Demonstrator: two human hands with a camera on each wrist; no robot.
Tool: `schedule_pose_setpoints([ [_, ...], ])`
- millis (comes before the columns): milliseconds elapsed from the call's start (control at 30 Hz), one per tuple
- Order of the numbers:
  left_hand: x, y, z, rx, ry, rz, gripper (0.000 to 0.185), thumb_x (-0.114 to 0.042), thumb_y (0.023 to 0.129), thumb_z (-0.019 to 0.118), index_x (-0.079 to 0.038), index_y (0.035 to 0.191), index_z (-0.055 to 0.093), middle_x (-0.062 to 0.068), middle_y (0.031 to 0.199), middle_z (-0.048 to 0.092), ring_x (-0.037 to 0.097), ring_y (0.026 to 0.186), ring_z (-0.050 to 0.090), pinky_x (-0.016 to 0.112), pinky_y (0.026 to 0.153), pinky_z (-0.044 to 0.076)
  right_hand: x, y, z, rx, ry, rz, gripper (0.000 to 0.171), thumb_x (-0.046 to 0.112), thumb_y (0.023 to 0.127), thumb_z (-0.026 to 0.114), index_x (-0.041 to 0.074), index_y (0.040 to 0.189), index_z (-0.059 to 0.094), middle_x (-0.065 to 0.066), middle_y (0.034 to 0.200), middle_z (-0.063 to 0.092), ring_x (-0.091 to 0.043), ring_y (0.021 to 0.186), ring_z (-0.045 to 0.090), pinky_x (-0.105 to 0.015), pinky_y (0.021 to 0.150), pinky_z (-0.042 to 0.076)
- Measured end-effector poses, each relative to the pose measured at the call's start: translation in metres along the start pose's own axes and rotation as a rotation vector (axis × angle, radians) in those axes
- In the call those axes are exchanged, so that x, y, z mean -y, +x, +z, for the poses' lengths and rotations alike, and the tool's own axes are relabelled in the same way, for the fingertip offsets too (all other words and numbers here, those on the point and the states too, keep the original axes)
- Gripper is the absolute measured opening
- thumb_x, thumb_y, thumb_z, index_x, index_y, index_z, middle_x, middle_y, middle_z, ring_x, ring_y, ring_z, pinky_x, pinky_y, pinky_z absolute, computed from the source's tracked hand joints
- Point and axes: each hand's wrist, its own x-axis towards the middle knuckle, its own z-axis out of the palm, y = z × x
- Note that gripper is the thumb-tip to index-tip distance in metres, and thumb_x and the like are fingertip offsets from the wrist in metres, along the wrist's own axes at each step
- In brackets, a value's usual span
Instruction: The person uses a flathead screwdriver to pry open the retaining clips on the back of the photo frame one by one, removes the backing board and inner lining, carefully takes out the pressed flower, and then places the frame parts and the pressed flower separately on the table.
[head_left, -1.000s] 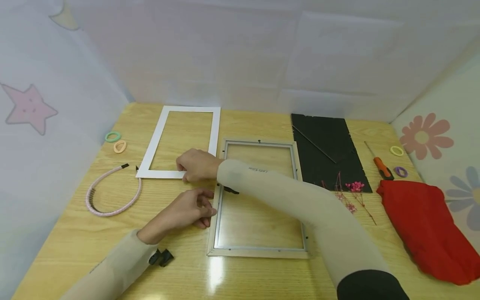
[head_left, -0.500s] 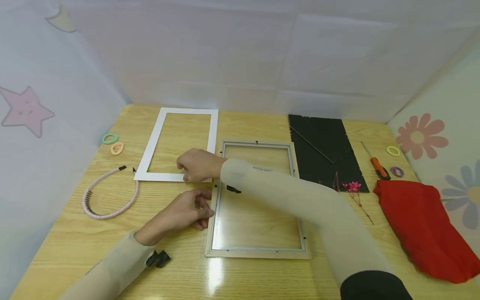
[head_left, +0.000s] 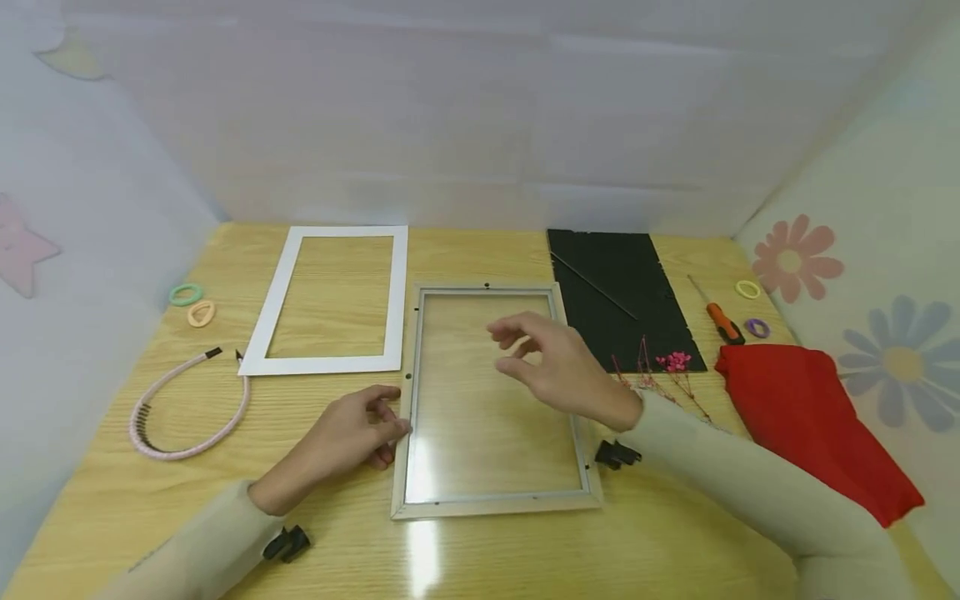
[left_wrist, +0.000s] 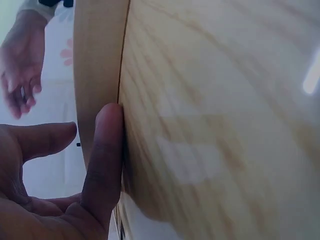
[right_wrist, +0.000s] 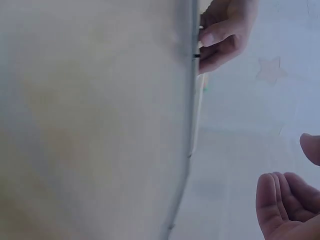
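A pale wooden picture frame (head_left: 495, 508) with a glass pane lies flat mid-table. My left hand (head_left: 360, 429) rests on the table with its fingertips touching the frame's left rail; in the left wrist view one finger (left_wrist: 107, 150) presses against that edge. My right hand (head_left: 540, 358) hovers over the glass with loosely spread fingers and holds nothing. A white mat board (head_left: 322, 365) lies to the frame's upper left. A black backing board (head_left: 622, 292) lies to the upper right, with dried pink flowers (head_left: 673, 361) at its near edge.
A pink headband (head_left: 180, 455) and two hair ties (head_left: 185, 293) lie at the left. An orange-handled screwdriver (head_left: 723, 321), two more hair ties (head_left: 747, 289) and a red cloth (head_left: 810, 408) lie at the right. White walls close in three sides.
My right hand has left the white mat's near right corner and swung right, above the frame's glass. The left hand stays at the frame's left rail. The view has shifted right.
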Motion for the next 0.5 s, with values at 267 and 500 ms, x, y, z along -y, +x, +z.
schedule_pose_setpoints([
  [267,-0.001,-0.01,0.002,-0.004,0.097,0.02,0.068,-0.025,0.092,0.072,0.007,0.146,0.046,0.004,0.084,0.068,0.015,0.052,0.064,0.03,0.046,0.058,-0.055,-0.077,-0.018,-0.101,0.016,0.333,0.045,0.015,0.097,0.07,0.01,0.139,0.056,-0.008,0.128,0.066,-0.02,0.109,0.064,-0.021,0.088,0.056],
  [500,-0.003,-0.018,0.01,-0.038,0.11,0.014,0.066,-0.023,0.09,0.075,0.006,0.144,0.05,0.005,0.093,0.07,0.015,0.05,0.063,0.03,0.044,0.056,-0.059,-0.111,-0.006,-0.03,0.171,0.519,0.065,0.018,0.098,0.068,0.0,0.153,0.039,-0.02,0.144,0.056,-0.029,0.122,0.061,-0.014,0.089,0.053],
])
